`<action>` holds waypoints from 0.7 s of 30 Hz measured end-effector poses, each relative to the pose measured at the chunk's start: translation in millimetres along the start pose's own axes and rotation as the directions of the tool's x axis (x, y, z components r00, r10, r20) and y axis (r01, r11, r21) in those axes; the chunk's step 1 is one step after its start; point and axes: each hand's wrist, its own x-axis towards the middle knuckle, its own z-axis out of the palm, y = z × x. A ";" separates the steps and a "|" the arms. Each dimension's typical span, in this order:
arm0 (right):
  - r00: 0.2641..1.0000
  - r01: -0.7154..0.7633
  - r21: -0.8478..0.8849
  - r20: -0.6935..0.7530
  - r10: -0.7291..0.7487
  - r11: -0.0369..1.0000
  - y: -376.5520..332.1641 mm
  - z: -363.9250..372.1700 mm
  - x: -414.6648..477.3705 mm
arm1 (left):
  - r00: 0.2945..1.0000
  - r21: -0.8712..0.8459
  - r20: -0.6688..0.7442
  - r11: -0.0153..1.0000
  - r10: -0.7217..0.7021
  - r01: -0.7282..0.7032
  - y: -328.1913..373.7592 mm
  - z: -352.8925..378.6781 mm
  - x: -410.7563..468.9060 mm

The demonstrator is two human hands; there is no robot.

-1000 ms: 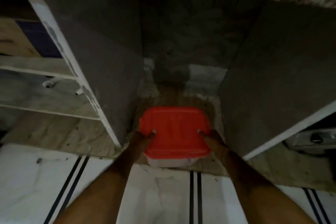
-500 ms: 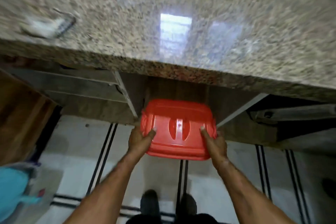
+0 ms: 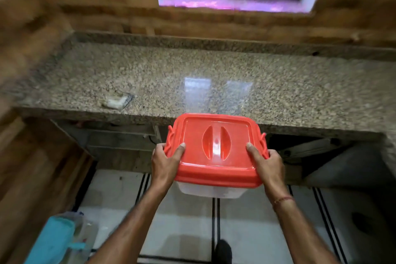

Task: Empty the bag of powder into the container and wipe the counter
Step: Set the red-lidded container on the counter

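Gripping container (image 3: 215,191) – 2 hands flanking

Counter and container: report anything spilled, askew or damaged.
Nothing stands out. The container is held level in the left hand and right hand, red lid seated. The small bag lies on the counter; no spill visible.

I see the container (image 3: 216,154) as a clear plastic box under a red lid (image 3: 216,146) with 2 curved recesses flanking a moulded centre grip; the lid is seated on it. It sits level in the air, in front of the counter's front edge. The bag of powder (image 3: 116,101), small and whitish, lies flat on the speckled granite counter (image 3: 300,96), left of the container, near the front edge.
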 end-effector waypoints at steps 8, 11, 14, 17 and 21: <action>0.983 0.180 0.120 -0.049 -0.176 0.976 -108.3 -53.2 33.8 | 0.981 -0.111 -0.004 0.974 0.196 -0.195 129.9 -3.6 24.8; 0.975 0.219 0.141 -0.063 -0.212 0.966 -139.8 -64.0 77.7 | 0.973 -0.084 -0.039 0.970 0.227 -0.229 173.1 18.9 54.6; 0.972 0.234 0.154 -0.065 -0.227 0.960 -162.1 -65.1 137.0 | 0.972 -0.079 -0.044 0.969 0.231 -0.234 207.3 53.5 94.0; 0.976 0.216 0.170 -0.051 -0.210 0.961 -175.7 -60.5 201.0 | 0.975 -0.053 -0.057 0.974 0.215 -0.218 231.4 94.2 137.5; 0.985 0.170 0.146 -0.045 -0.165 0.975 -189.8 -54.3 293.2 | 0.988 -0.007 -0.041 0.988 0.152 -0.152 263.9 155.9 201.0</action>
